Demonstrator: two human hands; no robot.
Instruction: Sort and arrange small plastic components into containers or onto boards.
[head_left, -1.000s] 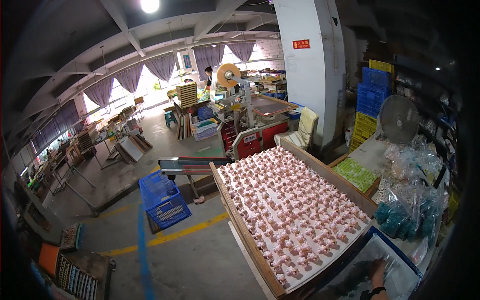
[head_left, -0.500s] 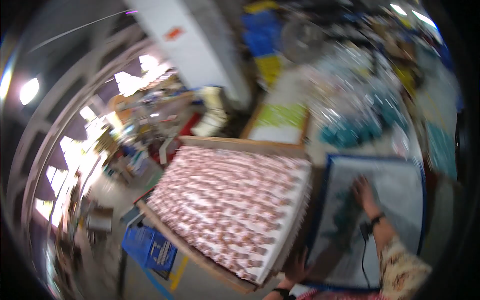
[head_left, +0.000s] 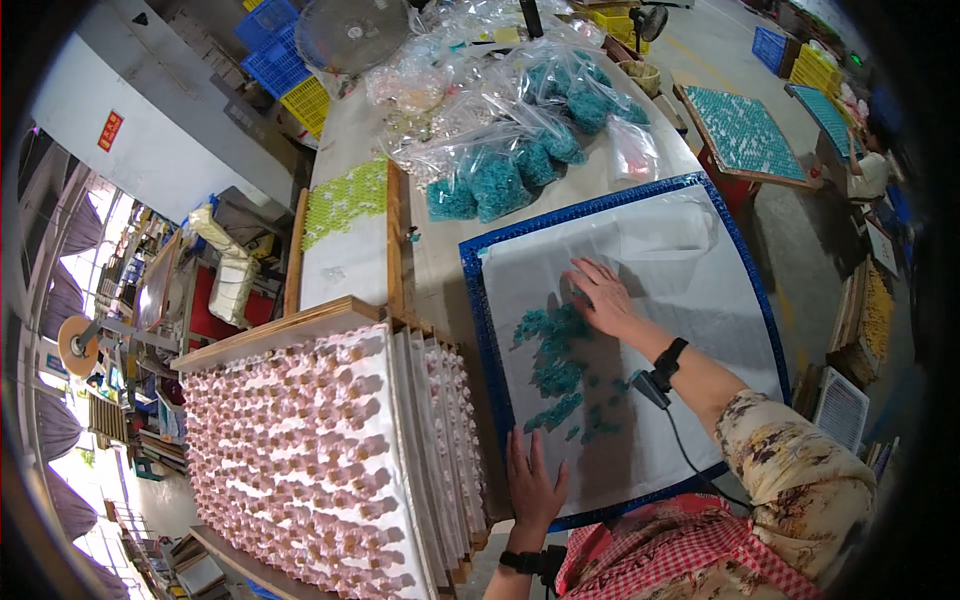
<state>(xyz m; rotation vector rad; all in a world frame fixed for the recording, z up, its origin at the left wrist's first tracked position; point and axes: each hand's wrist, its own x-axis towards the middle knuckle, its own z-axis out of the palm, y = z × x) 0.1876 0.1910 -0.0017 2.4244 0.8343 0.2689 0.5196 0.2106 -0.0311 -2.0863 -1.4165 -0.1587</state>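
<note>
Your right hand (head_left: 603,297) is lying palm-down over the white sheet (head_left: 705,300), its fingers slightly apart and reaching toward the far side, next to the upper end of the loose teal pieces (head_left: 557,375). You are not visibly gripping anything with it, though what is lying beneath the palm is hidden. Your left hand (head_left: 535,488) is resting at the near left edge of the blue-rimmed tray (head_left: 588,212), its fingers spread well apart and its fingertips pointing away from you, near the lowest of the teal pieces. Those pieces are lying in an uneven patch on the sheet inside the tray, mostly left of your right forearm, with a few scattering into its shadow.

On your left, a stack of boards (head_left: 430,440) is standing beside the tray, its top board bearing rows of pink flower-like pieces (head_left: 290,450). Beyond it, a wood-sided tray (head_left: 396,240) is holding light green pieces (head_left: 345,203). Clear plastic bags (head_left: 495,187) of teal material are sitting on the counter (head_left: 437,262) past your tray, near a round fan (head_left: 355,32). At the far right, another person (head_left: 872,168) is working beside boards (head_left: 745,132) covered in teal.
</note>
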